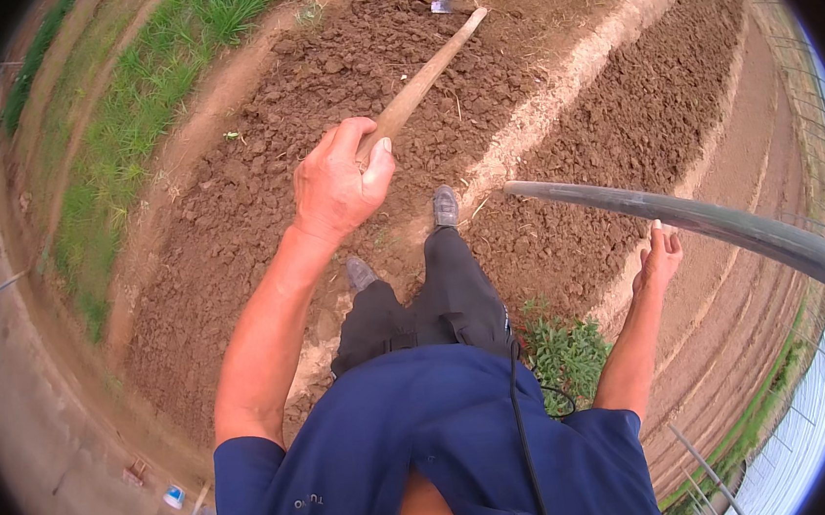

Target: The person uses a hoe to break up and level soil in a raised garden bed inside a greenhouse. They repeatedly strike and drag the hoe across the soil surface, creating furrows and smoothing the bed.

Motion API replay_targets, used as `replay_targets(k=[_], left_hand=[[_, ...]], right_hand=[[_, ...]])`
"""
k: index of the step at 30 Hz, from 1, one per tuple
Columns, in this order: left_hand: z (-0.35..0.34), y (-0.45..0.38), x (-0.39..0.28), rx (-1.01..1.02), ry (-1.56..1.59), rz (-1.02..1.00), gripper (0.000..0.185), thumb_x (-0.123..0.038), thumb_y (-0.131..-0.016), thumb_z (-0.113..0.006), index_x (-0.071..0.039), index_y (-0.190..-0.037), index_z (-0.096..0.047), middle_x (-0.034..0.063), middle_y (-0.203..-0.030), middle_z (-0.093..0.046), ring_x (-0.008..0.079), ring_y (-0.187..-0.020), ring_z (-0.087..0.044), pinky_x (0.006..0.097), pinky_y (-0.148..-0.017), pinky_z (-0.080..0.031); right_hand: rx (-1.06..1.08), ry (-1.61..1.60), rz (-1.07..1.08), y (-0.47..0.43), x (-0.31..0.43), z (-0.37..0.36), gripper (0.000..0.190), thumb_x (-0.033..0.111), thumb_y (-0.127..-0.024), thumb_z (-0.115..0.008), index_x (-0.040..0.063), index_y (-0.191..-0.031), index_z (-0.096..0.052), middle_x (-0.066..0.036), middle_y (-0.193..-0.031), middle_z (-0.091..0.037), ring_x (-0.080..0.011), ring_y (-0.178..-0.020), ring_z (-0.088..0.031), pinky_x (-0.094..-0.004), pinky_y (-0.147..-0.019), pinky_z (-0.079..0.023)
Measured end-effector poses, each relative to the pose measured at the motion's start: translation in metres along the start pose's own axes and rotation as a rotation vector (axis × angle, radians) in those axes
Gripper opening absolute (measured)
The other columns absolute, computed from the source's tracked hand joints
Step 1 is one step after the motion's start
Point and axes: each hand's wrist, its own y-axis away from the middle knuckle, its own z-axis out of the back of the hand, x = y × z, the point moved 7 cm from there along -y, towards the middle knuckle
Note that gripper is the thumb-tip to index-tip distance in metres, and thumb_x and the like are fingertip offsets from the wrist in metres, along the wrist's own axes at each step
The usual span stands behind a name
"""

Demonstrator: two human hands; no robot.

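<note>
My left hand (343,179) is closed around the wooden handle (433,72) of a long-handled digging tool, near the handle's end. The tool's metal blade (451,5) lies at the far end on broken brown soil (337,65), partly hidden, so its exact kind cannot be told. On the right, my right hand (656,254) is raised beside a grey pole (673,212), with a fingertip at the pole's lower edge; whether it touches cannot be told. The fingers are partly bent and hold nothing that shows. My two shoes (445,207) stand on the soil below the handle.
The thick pole stands from the soil at centre and runs to the right rim. A pale earth ridge (566,75) crosses between tilled beds. A leafy green plant (564,351) grows by my right side. Grass (147,82) lines the left, and a small bucket (174,497) stands at lower left.
</note>
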Motion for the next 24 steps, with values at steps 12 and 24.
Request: replay_targets(k=[12,24], left_hand=[[0.005,-0.078,-0.065,-0.035,0.098,-0.018,0.022,-0.011,-0.091,-0.068,-0.001,-0.110,-0.068,0.0077,-0.084,-0.068,0.0129,-0.072,-0.063,0.0282,-0.067,-0.051],[-0.003,-0.084,-0.068,0.026,0.106,0.093,0.023,-0.010,-0.092,-0.065,-0.001,-0.114,-0.067,0.0057,-0.088,-0.068,0.0105,-0.078,-0.061,0.0270,-0.071,-0.049]], right_hand=[[-0.174,-0.146,0.425,-0.025,0.115,0.009,0.055,0.023,-0.087,-0.085,-0.009,-0.126,-0.062,-0.018,-0.124,-0.066,-0.0260,-0.115,-0.062,-0.0432,-0.109,-0.047],[-0.152,-0.142,0.292,-0.027,0.098,0.007,0.045,0.020,-0.090,-0.080,-0.005,-0.126,-0.067,-0.016,-0.126,-0.070,-0.0250,-0.118,-0.063,-0.0418,-0.110,-0.045]])
